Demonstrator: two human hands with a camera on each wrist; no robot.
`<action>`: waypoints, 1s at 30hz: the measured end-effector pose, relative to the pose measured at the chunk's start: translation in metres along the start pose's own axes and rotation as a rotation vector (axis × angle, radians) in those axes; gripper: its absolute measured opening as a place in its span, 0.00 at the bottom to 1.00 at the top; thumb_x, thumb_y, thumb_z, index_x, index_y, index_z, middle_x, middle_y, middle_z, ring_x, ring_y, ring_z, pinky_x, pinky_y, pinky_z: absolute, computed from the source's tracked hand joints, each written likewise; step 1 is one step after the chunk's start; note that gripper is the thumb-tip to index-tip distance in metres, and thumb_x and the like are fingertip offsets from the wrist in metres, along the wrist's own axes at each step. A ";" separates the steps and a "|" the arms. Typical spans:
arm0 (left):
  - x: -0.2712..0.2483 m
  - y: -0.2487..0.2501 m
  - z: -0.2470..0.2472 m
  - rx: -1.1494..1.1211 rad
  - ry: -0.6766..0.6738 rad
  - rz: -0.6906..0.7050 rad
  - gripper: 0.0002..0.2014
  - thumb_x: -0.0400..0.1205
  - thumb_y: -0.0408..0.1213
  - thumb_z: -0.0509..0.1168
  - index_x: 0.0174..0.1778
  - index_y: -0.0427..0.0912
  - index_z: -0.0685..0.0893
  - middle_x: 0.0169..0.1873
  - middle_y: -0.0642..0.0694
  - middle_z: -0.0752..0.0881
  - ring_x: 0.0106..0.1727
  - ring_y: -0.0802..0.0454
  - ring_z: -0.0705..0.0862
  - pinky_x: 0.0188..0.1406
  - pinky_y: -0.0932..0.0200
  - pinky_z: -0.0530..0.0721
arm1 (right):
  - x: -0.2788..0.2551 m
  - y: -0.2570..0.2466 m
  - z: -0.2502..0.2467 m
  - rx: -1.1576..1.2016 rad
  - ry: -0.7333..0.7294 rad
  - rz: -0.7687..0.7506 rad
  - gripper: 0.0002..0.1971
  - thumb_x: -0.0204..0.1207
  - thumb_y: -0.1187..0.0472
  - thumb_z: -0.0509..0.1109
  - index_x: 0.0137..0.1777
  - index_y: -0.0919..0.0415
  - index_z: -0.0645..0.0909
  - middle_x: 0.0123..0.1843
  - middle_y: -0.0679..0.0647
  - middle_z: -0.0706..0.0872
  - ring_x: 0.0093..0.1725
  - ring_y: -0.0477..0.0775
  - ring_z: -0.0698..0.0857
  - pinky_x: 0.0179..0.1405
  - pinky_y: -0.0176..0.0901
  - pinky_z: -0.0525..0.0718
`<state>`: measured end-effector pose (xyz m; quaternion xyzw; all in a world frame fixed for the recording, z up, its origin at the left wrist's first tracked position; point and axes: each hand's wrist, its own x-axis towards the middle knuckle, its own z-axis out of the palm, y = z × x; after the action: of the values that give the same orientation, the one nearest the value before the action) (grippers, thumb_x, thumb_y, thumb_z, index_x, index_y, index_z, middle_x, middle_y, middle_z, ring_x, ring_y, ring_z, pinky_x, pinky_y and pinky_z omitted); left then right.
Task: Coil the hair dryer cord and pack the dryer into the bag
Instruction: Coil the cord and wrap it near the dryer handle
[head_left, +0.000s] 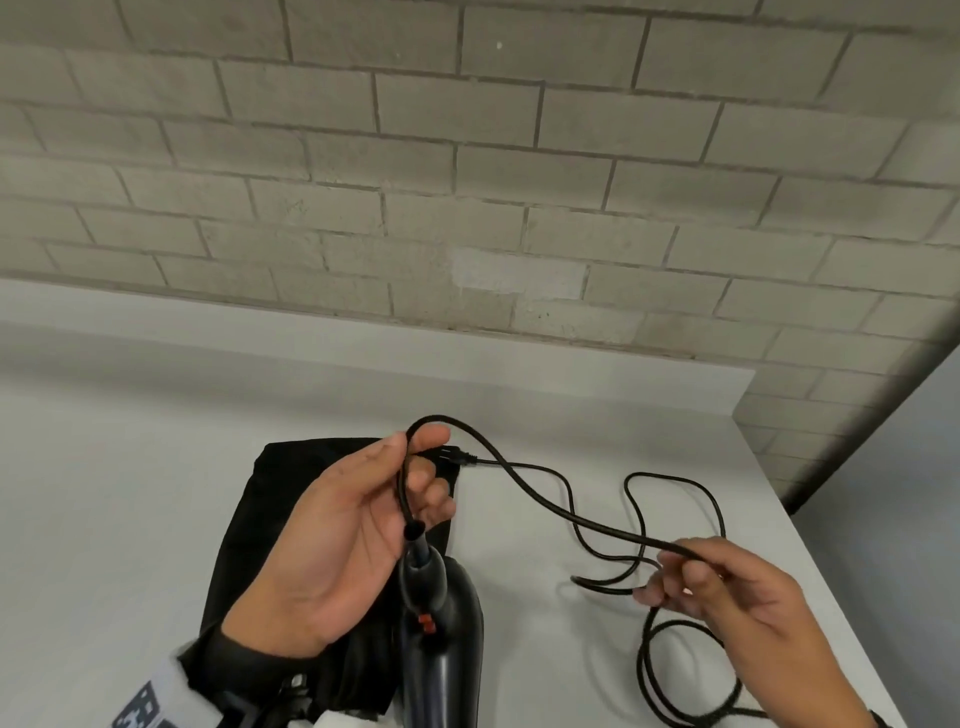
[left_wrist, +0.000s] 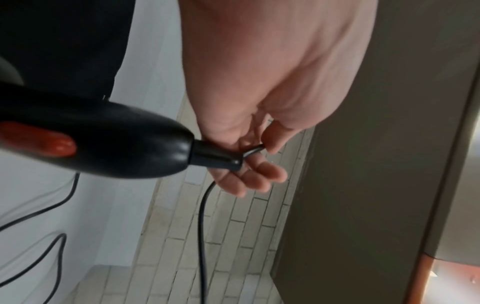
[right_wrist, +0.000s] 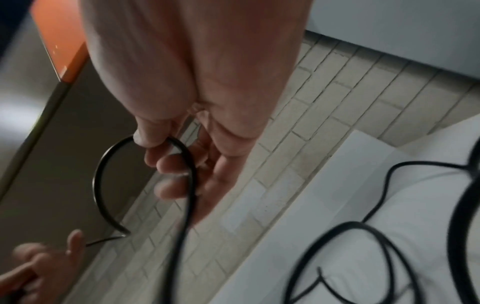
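Head view: a person stands at a white table (head_left: 156, 467) and works with both hands above it; the far edge of the table meets a wall of pale grey bricks (head_left: 467, 182)
Table surface: plain, matte and white; the right edge runs diagonally toward the near right corner of the picture; beyond this edge a grey floor (head_left: 893, 493) shows
Wall: bricks laid in staggered rows with darker joints; one brick (head_left: 514, 273) near the table edge looks lighter than its neighbours
Bag: a black cloth bag (head_left: 311, 467) lies flat on the table, under and behind the left hand; whether its mouth is open I cannot tell
Hair dryer: the black hair dryer (head_left: 441, 623) lies on the near part of the bag, its handle end toward the wall; a red switch (head_left: 425, 622) shows on the handle
Cord: the black cord (head_left: 571, 519) leaves the handle end, arches over the left fingers, and runs to the right hand; the rest lies in loose loops on the table at the right; the plug (head_left: 457, 457) rests at the far edge of the bag
Left hand: the left hand (head_left: 353, 530) is palm up, thumb and forefinger pinching the cord just beside the handle end; the other fingers are loosely bent
Right hand: the right hand (head_left: 727, 597) pinches the cord between thumb and fingertips, lifted a little above the loops
Wrist views: both are blurred; the left wrist view shows the pinch close to the dryer
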<state>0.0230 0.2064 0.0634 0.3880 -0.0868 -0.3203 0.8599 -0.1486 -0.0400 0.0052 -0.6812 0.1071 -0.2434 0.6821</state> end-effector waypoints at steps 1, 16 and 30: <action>-0.001 -0.001 0.001 0.035 -0.007 0.016 0.16 0.83 0.39 0.60 0.50 0.36 0.92 0.29 0.44 0.80 0.33 0.49 0.83 0.38 0.54 0.90 | 0.000 -0.005 0.004 0.046 -0.021 0.001 0.22 0.63 0.41 0.81 0.43 0.62 0.90 0.29 0.61 0.81 0.26 0.63 0.82 0.30 0.57 0.87; -0.007 -0.021 0.012 0.262 -0.084 0.132 0.18 0.83 0.43 0.58 0.45 0.40 0.93 0.34 0.32 0.89 0.43 0.38 0.91 0.46 0.53 0.89 | 0.006 -0.058 0.065 -0.582 -0.263 -0.476 0.03 0.78 0.53 0.69 0.47 0.46 0.84 0.38 0.41 0.82 0.30 0.47 0.76 0.32 0.30 0.74; -0.007 -0.035 0.006 0.335 -0.302 0.129 0.24 0.86 0.53 0.60 0.54 0.31 0.85 0.21 0.39 0.78 0.17 0.53 0.69 0.32 0.54 0.78 | 0.035 -0.052 0.102 -0.461 -0.073 -0.344 0.08 0.78 0.51 0.70 0.55 0.46 0.85 0.46 0.33 0.86 0.22 0.46 0.75 0.27 0.25 0.70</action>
<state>-0.0014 0.1902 0.0431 0.4664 -0.2910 -0.3001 0.7796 -0.0799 0.0354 0.0676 -0.8346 0.0181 -0.3002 0.4616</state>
